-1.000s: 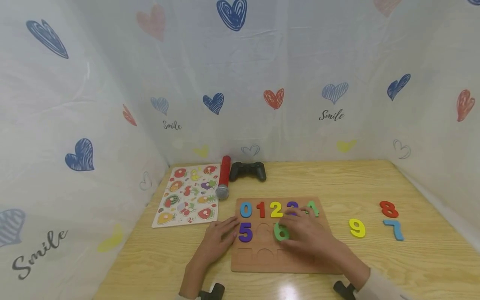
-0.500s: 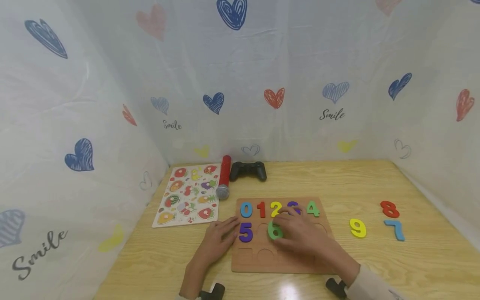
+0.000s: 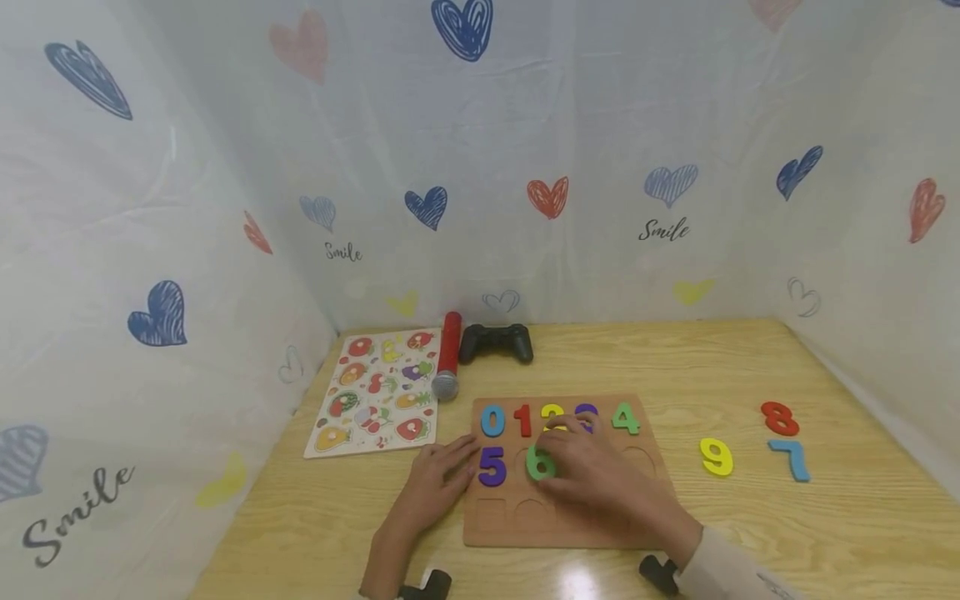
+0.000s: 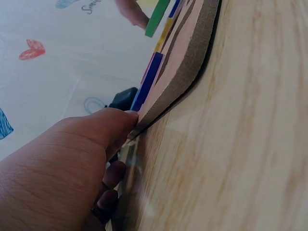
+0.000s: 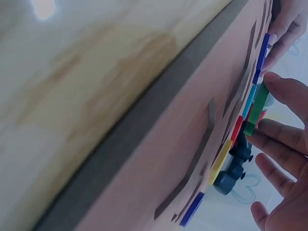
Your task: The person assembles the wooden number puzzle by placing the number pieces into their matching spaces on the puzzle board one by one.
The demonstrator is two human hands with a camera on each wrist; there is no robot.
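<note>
Thumb and fingers of my right hand (image 3: 596, 467) pinch a green number 6 (image 3: 532, 460) over the second row of a wooden number board (image 3: 517, 535). In the right wrist view the green 6 (image 5: 258, 107) is tilted and apart from the board, between thumb and fingertips. My left hand (image 3: 433, 483) rests at the board's left edge, beside a purple number 5 (image 3: 491, 467). In the left wrist view its thumb touches the board's edge close to the purple 5 (image 4: 147, 82). Numbers 0 to 4 fill the top row; my right fingers partly cover the 2 and 3.
To the right lie a yellow 9 (image 3: 724, 458), a red 8 (image 3: 780, 419) and a blue 7 (image 3: 797, 462). At the back left are a fruit puzzle (image 3: 375, 400), a red microphone (image 3: 449, 346) and a black game controller (image 3: 495, 340). A heart-printed curtain (image 3: 480, 250) encloses the table.
My right hand has moved left over the board with the green 6, uncovering the 4 and reaching in front of the 2. My left hand has stayed at the board's edge.
</note>
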